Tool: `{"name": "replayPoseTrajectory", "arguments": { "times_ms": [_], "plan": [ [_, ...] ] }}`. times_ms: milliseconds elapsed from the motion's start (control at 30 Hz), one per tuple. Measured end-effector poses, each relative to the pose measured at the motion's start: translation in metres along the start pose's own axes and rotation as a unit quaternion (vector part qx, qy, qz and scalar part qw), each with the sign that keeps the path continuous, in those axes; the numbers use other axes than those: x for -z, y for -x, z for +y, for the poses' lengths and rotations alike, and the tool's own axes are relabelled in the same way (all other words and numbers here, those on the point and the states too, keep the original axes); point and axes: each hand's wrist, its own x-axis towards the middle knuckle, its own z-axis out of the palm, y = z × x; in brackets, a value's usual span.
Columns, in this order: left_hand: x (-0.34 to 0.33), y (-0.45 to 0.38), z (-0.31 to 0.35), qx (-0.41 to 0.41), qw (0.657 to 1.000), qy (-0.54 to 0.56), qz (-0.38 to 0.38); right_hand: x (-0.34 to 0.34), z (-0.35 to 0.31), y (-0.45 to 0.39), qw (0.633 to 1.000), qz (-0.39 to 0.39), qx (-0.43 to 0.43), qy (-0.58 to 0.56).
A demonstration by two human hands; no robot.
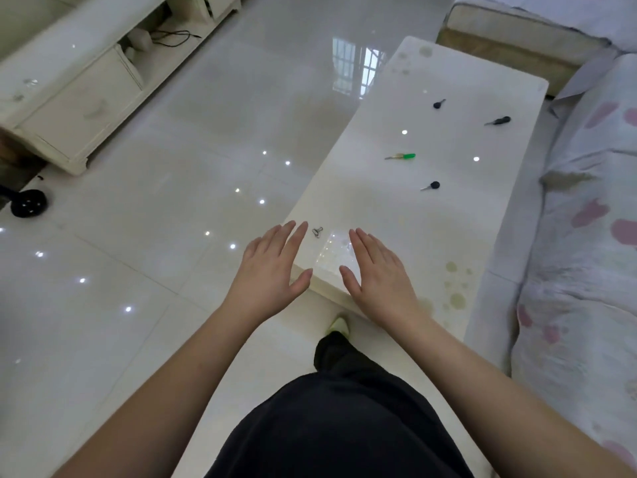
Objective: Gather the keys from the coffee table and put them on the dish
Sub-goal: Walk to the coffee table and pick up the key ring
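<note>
A long glossy white coffee table runs away from me. On it lie several keys: a small silver key near the front left edge, a black-headed key, a green-headed key, and two more black-headed keys farther back. A clear glass dish sits at the near end, between my hands. My left hand and my right hand hover flat over the near end, fingers extended, holding nothing.
A sofa with a floral cover flanks the table on the right. A white TV cabinet stands at the far left across a shiny tiled floor. A black round object lies on the floor at left.
</note>
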Motion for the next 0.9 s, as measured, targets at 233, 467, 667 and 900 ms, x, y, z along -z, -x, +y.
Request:
{"name": "replayPoseTrajectory", "arguments": {
  "times_ms": [233,467,667,900],
  "plan": [
    [-0.002,-0.089,-0.034,0.021,0.999,0.023,-0.023,-0.018,0.028,-0.107,0.999,-0.037,0.022,0.011],
    [-0.030,-0.156,-0.078,0.025,0.998,0.047,-0.034,-0.074,0.055,-0.173,0.997,-0.070,-0.018,0.002],
    [-0.080,-0.202,-0.124,0.014,0.994,0.071,-0.085,-0.157,0.071,-0.221,0.985,-0.143,-0.094,-0.018],
    [-0.128,-0.245,-0.171,-0.040,0.990,0.083,-0.108,-0.268,0.083,-0.276,0.942,-0.180,-0.253,-0.125]
  ]
}}
